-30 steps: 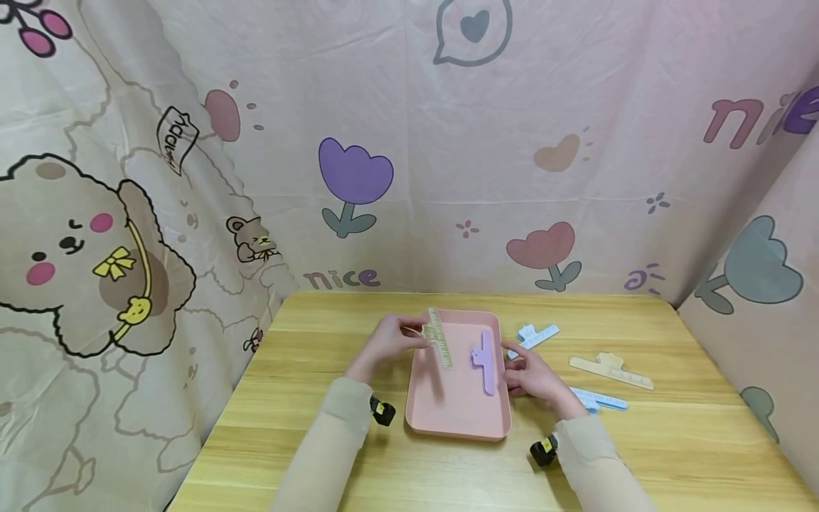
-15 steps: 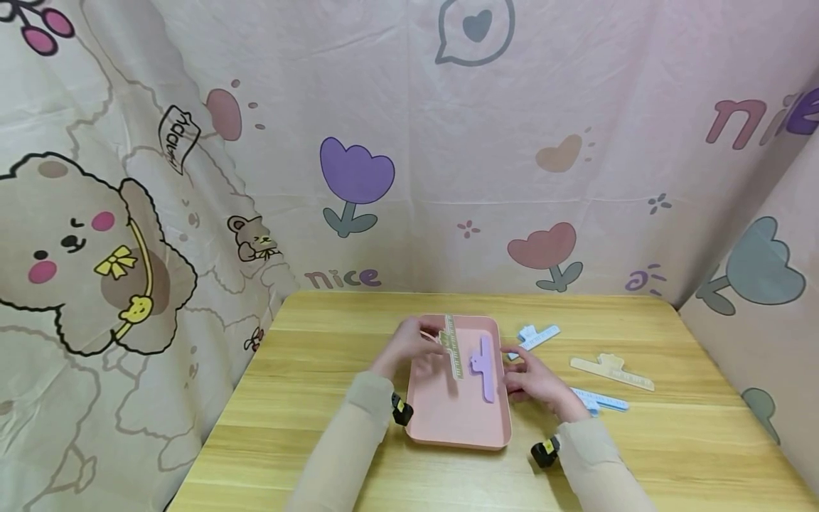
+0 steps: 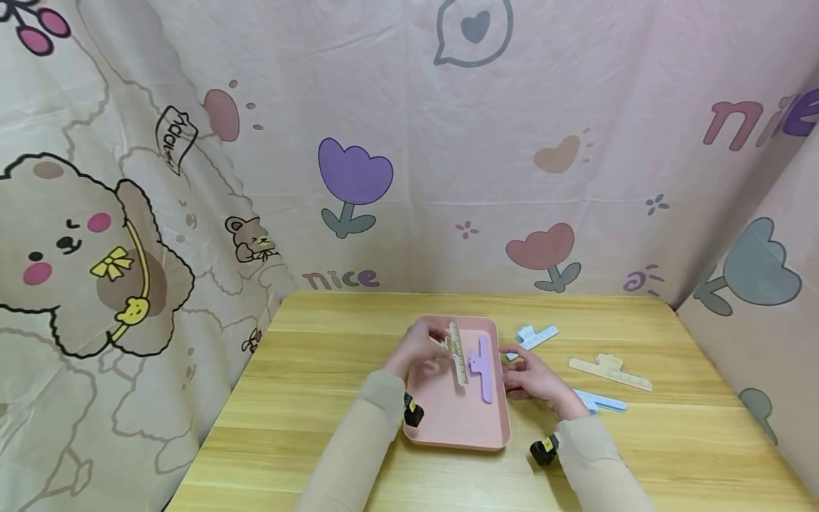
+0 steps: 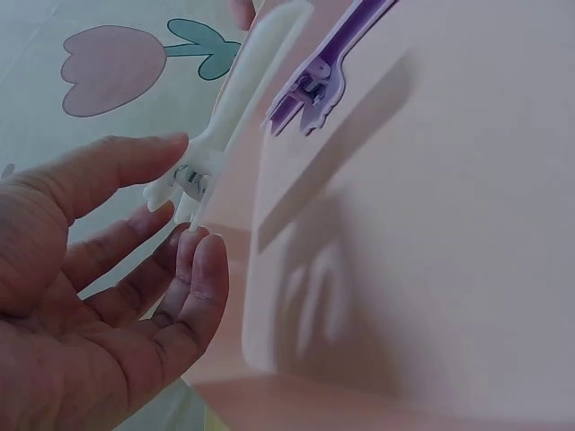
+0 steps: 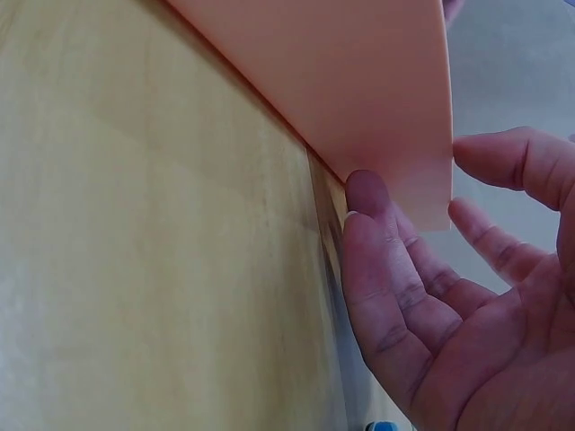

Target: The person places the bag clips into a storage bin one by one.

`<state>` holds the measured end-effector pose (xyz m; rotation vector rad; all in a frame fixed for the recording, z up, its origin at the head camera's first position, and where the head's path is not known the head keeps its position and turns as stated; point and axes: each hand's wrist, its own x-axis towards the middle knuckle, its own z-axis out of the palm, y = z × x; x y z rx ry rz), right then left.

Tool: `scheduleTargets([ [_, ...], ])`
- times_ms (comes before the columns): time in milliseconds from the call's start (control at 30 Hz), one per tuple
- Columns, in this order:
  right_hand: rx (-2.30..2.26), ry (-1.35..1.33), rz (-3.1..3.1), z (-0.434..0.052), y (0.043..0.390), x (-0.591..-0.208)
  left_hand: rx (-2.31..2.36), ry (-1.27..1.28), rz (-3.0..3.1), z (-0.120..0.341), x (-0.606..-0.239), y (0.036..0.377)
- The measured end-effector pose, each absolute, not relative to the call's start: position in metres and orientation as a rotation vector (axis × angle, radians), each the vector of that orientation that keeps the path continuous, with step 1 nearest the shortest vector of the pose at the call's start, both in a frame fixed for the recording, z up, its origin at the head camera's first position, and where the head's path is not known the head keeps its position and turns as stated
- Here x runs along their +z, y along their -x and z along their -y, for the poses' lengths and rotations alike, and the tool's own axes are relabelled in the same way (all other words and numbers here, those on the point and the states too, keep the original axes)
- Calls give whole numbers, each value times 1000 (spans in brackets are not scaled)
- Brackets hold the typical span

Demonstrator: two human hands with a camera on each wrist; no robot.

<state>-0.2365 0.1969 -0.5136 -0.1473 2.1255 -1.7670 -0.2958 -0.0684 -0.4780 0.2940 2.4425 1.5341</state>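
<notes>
My left hand (image 3: 419, 347) pinches a cream ruler clip (image 3: 458, 364) by its handle, between thumb and fingers. In the left wrist view this clip (image 4: 247, 85) hangs tilted over the pink tray (image 3: 457, 430), casting a shadow on its floor. A purple ruler clip (image 3: 487, 377) lies in the tray, just right of the cream one. At the tray's right wall, my right hand (image 3: 536, 377) rests its fingertips on the outside; in the right wrist view its thumb (image 5: 490, 157) touches the rim and its fingers lie loosely bent against the wall.
Right of the tray on the wooden table (image 3: 307, 355) lie a light blue clip (image 3: 537, 338) at the back, another cream clip (image 3: 611, 371) and a second blue clip (image 3: 604, 400), partly behind my right wrist. A patterned curtain (image 3: 409, 142) stands behind the table.
My left hand has moved rightward over the tray with the cream clip, closer to the purple one. The tray has slid slightly toward me. My right hand has stayed at its wall.
</notes>
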Motion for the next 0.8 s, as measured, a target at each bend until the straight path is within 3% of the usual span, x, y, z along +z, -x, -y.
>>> scheduleTargets([
  [800,-1769,98,-2121,-196,239,-518,1329,-128,-2482,50,-489,290],
])
